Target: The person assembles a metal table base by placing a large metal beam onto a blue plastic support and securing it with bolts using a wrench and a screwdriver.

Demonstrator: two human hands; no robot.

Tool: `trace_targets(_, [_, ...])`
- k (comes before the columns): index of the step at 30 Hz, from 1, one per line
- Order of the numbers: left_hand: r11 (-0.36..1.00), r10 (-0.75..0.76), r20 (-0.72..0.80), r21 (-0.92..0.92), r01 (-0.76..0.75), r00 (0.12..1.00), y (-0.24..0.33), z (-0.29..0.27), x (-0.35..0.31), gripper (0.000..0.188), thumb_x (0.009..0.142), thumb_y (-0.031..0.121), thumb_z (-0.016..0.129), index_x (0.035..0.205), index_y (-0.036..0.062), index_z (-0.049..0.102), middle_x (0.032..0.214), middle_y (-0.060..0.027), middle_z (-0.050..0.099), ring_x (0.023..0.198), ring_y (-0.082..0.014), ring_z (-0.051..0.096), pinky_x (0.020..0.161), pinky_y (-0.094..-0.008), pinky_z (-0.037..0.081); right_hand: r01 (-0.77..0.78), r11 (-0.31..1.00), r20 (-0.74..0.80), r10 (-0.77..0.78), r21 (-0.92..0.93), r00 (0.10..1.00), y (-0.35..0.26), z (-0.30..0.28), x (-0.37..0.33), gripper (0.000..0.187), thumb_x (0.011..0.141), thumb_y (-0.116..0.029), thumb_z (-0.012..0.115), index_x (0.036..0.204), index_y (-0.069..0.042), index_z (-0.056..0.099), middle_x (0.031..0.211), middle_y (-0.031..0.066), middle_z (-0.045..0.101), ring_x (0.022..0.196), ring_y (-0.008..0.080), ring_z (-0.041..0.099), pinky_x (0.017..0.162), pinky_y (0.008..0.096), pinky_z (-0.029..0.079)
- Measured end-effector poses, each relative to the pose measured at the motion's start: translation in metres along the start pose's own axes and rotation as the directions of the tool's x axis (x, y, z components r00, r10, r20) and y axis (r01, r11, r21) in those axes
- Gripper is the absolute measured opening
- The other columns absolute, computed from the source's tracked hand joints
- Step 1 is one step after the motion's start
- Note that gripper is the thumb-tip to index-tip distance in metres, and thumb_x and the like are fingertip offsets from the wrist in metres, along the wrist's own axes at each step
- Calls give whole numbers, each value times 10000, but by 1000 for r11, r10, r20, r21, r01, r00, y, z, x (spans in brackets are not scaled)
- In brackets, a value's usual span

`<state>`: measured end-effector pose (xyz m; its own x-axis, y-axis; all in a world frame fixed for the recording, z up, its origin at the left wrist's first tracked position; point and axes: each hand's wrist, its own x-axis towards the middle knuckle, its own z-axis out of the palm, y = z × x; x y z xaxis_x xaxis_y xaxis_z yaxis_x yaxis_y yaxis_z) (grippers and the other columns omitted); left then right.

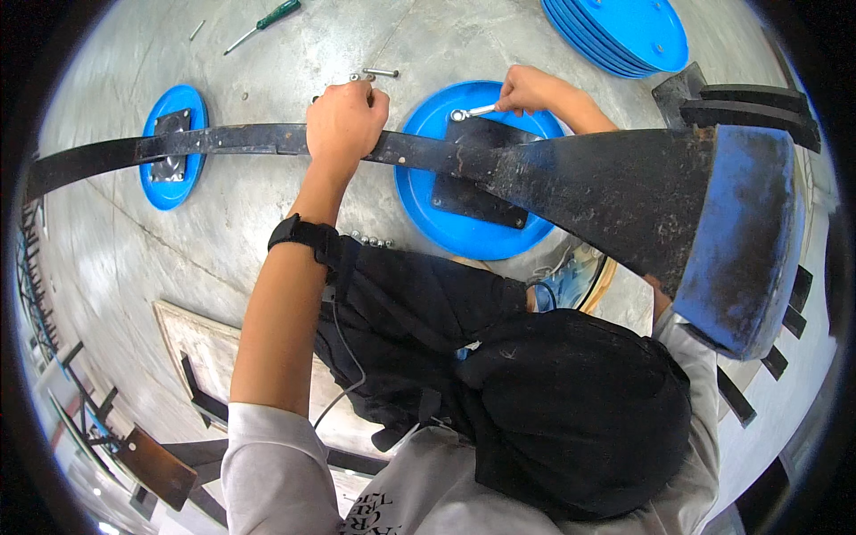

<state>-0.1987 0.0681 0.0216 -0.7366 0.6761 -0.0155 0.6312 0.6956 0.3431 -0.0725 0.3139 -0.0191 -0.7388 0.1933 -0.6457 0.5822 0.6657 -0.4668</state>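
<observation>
Your clothing and gear, seen from above

You wear a light grey short-sleeved T-shirt (267, 464) with dark printed lettering on the chest, and its sleeves end above your elbows, leaving both forearms bare. A black wristband or watch (301, 234) wraps your left wrist just below your left hand (343, 120). Your right hand (528, 89) carries no glove or band that can be seen. A black fabric pouch or harness (419, 330) with straps hangs at your front, and a thin grey cable (343, 374) loops from it down toward your shirt. Below it sits a rounded black padded piece (575, 410). A blue sneaker with light laces (562, 278) shows near your right knee.
</observation>
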Motion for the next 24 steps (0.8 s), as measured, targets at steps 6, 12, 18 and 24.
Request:
trace_targets(6, [999, -23, 24, 32, 22, 999, 0, -2, -1, 284, 781, 261, 511, 692, 28, 647, 687, -177, 627, 643, -361, 613, 652, -433, 498, 215, 840, -237, -370, -498, 898, -32, -4, 17, 185, 668, -208, 719, 766, -54, 691, 796, 103, 668, 742, 287, 622, 678, 367, 473])
trace_targets(12, [1000, -18, 10, 19, 17, 1000, 2, -1, -1, 281, 779, 259, 512, 682, 31, 644, 683, -178, 625, 638, -362, 610, 643, -436, 495, 352, 506, -90, -660, -787, 746, -55, -5, 4, 134, 652, -164, 706, 646, -48, 639, 745, 67, 644, 771, 245, 556, 803, 325, 399])
trace_targets(18, [1000, -15, 14, 27, 15, 1000, 0, -4, -1, 282, 779, 264, 514, 688, 33, 648, 685, -175, 626, 637, -358, 611, 649, -428, 499, 434, 608, -259, -732, -665, 630, -43, 3, -11, 184, 756, -218, 652, 736, -35, 653, 770, 66, 644, 799, 233, 563, 767, 338, 416])
trace_targets(24, [1000, -15, 14, 18, 14, 1000, 1, -1, -1, 282, 782, 262, 513, 699, 35, 657, 686, -170, 630, 642, -357, 613, 649, -425, 501, 376, 925, -322, -341, 53, 883, -10, 25, -23, 253, 843, -245, 587, 796, -7, 658, 641, 85, 595, 575, 170, 529, 560, 314, 415])
